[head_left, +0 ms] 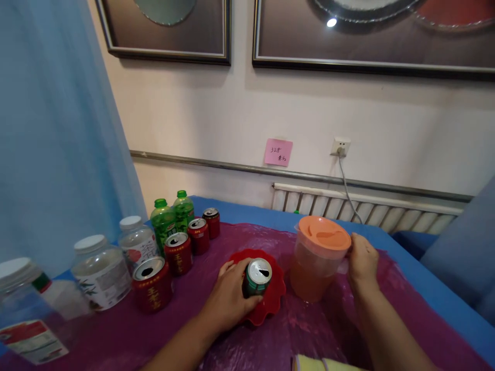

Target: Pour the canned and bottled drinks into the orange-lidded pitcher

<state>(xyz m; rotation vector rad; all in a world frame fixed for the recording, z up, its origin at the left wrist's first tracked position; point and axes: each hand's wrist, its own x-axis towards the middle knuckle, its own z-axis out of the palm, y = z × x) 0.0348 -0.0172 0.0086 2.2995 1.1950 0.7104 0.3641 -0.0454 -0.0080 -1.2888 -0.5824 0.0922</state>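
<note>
My left hand [228, 296] is wrapped round a green drink can [258, 275] with an opened silver top. The can is upright over a red scalloped dish [275, 293]; whether its base touches the dish is hidden. On the right, my right hand [363, 260] grips the handle side of a clear plastic pitcher [311, 273]. An orange lid [323, 233] covers the pitcher, and orange-tinted liquid shows inside. The pitcher looks upright beside the dish, and my fingers hide most of its handle.
Several opened red cans [152, 288] form a row on the left of the purple plastic sheet [247, 234]. Behind them stand green bottles [164, 224] and clear jars with white lids [101, 278]. A folded yellow cloth [309, 364] lies at the front edge. A radiator [367, 206] lines the wall.
</note>
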